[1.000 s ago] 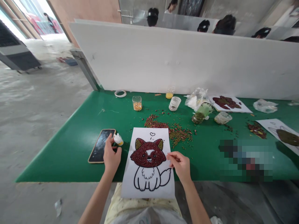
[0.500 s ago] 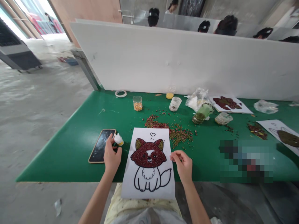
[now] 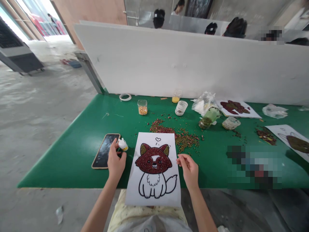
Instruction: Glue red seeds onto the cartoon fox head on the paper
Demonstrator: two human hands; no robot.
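A paper (image 3: 158, 190) with a fox-like animal drawing lies before me, its near end reaching past the table edge. The head is filled in dark red, with olive-coloured inner ears; body and tail are bare outline. My left hand (image 3: 116, 161) curls its fingers and thumb around a small white bottle (image 3: 123, 145) with a yellow label, left of the paper. At the paper's right edge, my right hand (image 3: 189, 167) has thumb and fingertips pinched together; whatever is between them is too small to make out. Loose red and green beans (image 3: 185, 138) lie beyond the paper.
A phone (image 3: 106, 151) lies left on the green table (image 3: 72, 145). Behind are a jar of corn kernels (image 3: 142, 108), a clear cup (image 3: 181, 108), a tipped green container (image 3: 210, 117), a plastic bag (image 3: 204, 101) and tape (image 3: 125, 97). A white partition (image 3: 169, 64) closes the back.
Almost nothing differs. My right hand has shifted very slightly at the paper's edge; the left hand, bottle and paper keep their places.
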